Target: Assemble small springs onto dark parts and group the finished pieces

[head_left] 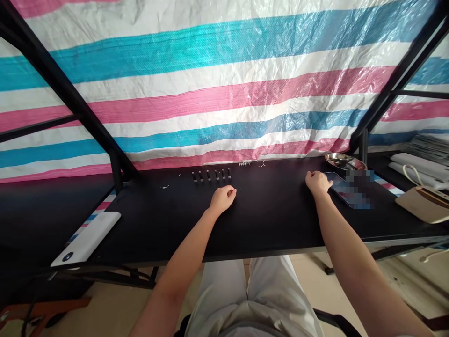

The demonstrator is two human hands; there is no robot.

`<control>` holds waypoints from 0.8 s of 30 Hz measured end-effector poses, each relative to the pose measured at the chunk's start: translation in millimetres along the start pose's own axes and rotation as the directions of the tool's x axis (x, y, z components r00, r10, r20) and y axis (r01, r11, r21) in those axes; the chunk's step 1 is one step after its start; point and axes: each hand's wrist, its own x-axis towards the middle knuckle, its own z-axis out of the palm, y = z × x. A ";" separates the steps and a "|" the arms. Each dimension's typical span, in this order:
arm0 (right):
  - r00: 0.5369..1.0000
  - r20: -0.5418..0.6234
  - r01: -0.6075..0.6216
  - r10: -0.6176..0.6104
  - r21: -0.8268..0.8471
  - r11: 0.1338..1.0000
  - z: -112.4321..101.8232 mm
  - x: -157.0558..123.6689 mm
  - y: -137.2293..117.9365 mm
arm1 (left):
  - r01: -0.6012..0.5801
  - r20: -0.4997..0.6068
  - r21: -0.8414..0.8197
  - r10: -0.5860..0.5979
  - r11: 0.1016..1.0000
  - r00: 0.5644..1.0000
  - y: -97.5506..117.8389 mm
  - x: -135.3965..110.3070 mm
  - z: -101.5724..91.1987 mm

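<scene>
My left hand [222, 199] is closed with the fingertips pinched together, low over the black tabletop [266, 220]. Whatever it may hold is too small or hidden to make out. Just beyond it stands a row of several small dark cylinders with pale ends [208, 175]. My right hand [318, 182] is curled closed farther right, beside a smartphone [338, 185] that lies flat and is partly blurred out. Its fingertips are turned away, so their contents are hidden. Near the back edge lie a row of small silvery pieces [244, 164] and some thin white bits [262, 164].
A shiny metal dish [345, 162] sits at the back right. A white power bank-like slab [89, 236] lies at the left edge. To the right are a beige pouch [421, 206] and stacked papers [430, 147]. Black frame bars and a striped plastic sheet [224, 107] close off the back.
</scene>
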 end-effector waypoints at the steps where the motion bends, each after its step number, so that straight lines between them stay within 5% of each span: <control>1: 1.000 -0.029 0.001 -0.001 0.006 1.000 0.7 -0.9 1.0 | -0.003 -0.004 -0.004 0.003 1.000 1.000 -0.7 0.1 0.5; 7: 0.978 -0.146 0.156 -0.148 0.042 0.987 1.2 -11.9 -1.2 | -0.022 -0.077 -0.032 0.020 0.999 0.997 -7.2 1.1 6.1; 24: 0.856 -0.190 0.512 -0.481 0.188 0.838 8.1 -25.4 -12.0 | -0.036 -0.097 -0.085 0.027 0.996 0.995 -8.8 2.3 8.1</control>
